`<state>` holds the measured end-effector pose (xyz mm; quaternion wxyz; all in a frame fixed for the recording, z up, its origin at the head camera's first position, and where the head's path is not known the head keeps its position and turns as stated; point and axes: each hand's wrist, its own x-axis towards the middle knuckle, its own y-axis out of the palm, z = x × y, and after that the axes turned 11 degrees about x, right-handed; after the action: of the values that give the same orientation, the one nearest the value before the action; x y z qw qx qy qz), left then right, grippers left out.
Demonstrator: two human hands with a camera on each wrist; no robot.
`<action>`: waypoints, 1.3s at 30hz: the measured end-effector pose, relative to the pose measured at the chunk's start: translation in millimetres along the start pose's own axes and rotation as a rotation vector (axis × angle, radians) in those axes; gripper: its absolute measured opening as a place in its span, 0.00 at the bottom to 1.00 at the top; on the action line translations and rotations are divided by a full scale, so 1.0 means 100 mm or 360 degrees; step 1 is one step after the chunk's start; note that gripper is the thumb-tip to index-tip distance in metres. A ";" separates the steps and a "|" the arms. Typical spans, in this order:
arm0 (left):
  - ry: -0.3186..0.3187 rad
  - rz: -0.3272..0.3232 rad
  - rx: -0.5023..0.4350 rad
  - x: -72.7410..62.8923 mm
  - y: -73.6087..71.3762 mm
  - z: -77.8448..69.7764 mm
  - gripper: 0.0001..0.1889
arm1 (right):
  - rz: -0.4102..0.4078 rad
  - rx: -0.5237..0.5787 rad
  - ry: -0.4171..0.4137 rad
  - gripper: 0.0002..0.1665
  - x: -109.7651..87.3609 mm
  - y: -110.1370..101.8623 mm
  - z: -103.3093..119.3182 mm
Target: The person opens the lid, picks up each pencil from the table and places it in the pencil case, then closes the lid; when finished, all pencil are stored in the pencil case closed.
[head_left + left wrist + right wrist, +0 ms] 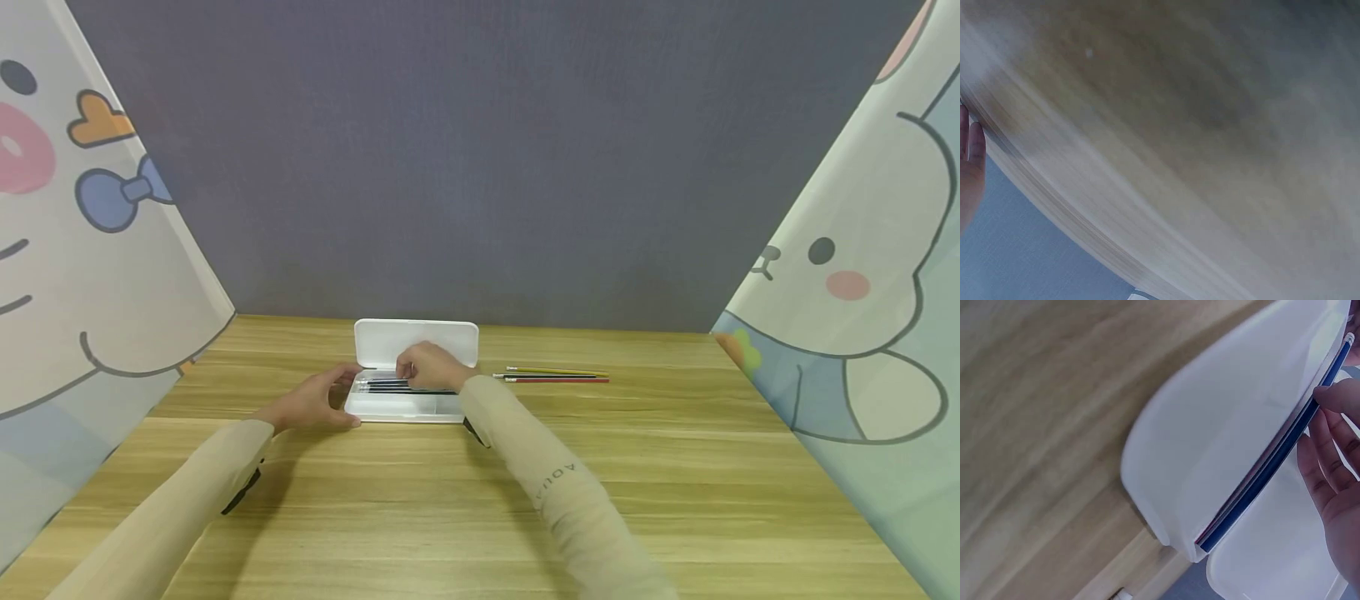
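A white pencil case lies with its lid raised at the back. Several dark pencils lie lengthwise in its rear compartment. My left hand spans the case's left end, thumb at the front corner and fingers at the rear corner. My right hand reaches into the case from the right. In the right wrist view, its thumb and fingers pinch a blue pencil with a white eraser end, along the compartment's wall. Only two fingers of the left hand show in the left wrist view.
To the right of the case, a yellow pencil, a dark pencil and a red pencil lie side by side on the wooden table. A dark grey panel rises behind the table, with cartoon-printed panels on both sides.
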<state>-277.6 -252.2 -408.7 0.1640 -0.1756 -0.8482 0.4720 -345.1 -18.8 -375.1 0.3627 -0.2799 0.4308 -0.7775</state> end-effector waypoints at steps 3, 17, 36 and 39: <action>0.0003 -0.0002 0.0001 -0.01 0.00 -0.01 0.42 | -0.0010 -0.0005 0.0009 0.09 0.01 0.02 -0.02; -0.0037 0.0027 0.0020 0.00 -0.02 0.01 0.43 | -0.0030 -0.0011 0.0007 0.10 0.02 0.05 -0.03; -0.0004 -0.0008 0.0025 0.00 0.00 0.03 0.43 | -0.0003 -0.0044 0.0074 0.08 -0.14 -0.12 -0.05; 0.0010 -0.0006 0.0004 0.00 0.00 0.04 0.43 | -0.0001 -0.0057 0.0069 0.07 -0.21 -0.17 -0.07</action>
<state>-279.2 -255.2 -410.7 0.1678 -0.1751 -0.8474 0.4724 -344.0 7.5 -366.3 0.3479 -0.2696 0.4524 -0.7757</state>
